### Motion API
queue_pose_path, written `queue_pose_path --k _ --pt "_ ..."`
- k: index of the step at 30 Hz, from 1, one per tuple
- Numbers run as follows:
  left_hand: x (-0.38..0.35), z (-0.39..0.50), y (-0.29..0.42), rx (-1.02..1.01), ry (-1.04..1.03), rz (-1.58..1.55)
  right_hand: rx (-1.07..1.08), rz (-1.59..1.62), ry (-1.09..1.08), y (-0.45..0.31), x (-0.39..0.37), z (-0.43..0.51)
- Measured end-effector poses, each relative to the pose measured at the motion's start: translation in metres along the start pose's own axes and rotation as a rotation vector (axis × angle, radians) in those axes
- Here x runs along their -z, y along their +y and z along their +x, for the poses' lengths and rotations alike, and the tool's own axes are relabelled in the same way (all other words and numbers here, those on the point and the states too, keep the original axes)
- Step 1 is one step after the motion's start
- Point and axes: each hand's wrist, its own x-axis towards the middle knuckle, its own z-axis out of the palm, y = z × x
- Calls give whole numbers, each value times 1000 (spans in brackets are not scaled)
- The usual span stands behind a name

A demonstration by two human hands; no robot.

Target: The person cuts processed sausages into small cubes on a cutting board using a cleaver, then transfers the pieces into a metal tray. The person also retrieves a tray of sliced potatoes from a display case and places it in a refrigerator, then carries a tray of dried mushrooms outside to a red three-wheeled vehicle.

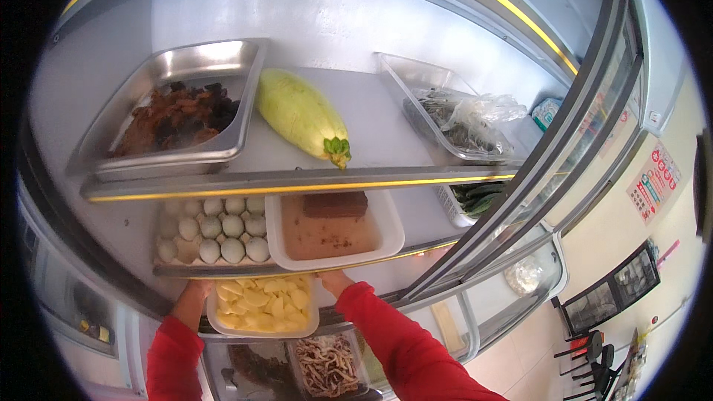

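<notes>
A white rectangular tray (262, 335) of pale yellow sliced potatoes (264, 303) is halfway under the middle shelf's front edge. My left hand (199, 288) grips its left side, with the fingers mostly hidden behind the tray and shelf. At the opposite side my right hand (334, 282) holds the tray near its far right corner, its fingertips partly hidden by the shelf edge. Just above, a carton of pale eggs (233, 226) stands beside a white tub (398, 234) with a dark brown block (335, 204) in reddish liquid.
A steel pan (245, 117), a pale green squash (301, 111) and a clear tub (445, 133) with bagged greens occupy the top shelf. The sliding glass door frame (535, 139) slants along the right. Below my arms are containers of shredded food (327, 365) and dark food (259, 367).
</notes>
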Motion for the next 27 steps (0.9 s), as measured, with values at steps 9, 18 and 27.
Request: queue_pose_path --k 9,18,27 --pt "19 49 1 -83 199 200 -1 -171 158 -12 -27 28" --pt "-22 -99 14 -521 369 586 12 -219 144 -18 -11 -65" --pt "-59 -250 252 -1404 553 988 -452 -81 126 -9 68 -267"
